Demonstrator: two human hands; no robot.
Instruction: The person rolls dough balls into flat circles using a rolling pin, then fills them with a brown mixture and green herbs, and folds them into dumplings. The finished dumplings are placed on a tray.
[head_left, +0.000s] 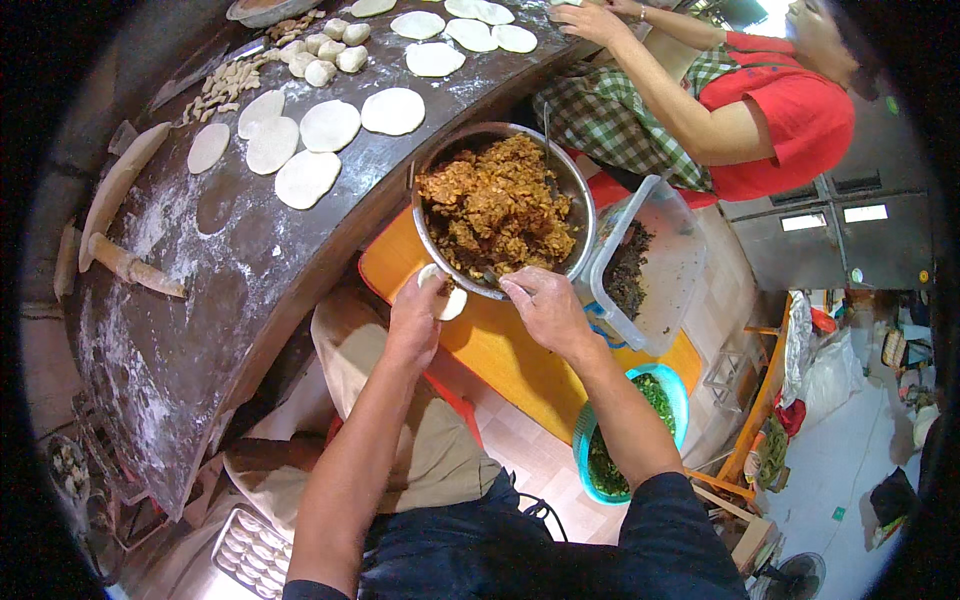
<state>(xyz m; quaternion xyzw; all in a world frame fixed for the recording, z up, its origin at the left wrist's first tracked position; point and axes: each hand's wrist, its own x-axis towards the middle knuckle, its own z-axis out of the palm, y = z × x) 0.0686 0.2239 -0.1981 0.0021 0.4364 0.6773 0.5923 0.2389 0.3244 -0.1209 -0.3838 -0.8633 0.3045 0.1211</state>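
My left hand (417, 319) holds a round dough wrapper (450, 304) at the near side of a steel bowl. A little brown filling shows on that wrapper. Orange-brown minced filling (499, 202) is heaped in the steel bowl (589, 225). At the bowl's near rim, my right hand (544, 307) pinches a utensil, apparently a spoon; most of it is hidden by the fingers and the filling. To the left, several flat dough wrappers (330, 126) lie on a dark, floured table (247, 247).
Dough balls (330, 51) and rolling pins (135, 266) lie on the table. Right of the bowl stand a plastic tub (675, 262) of dark filling and a turquoise basket (579, 435) of chopped greens. A co-worker (780, 112) works across. A tray (251, 551) of dumplings sits lower left.
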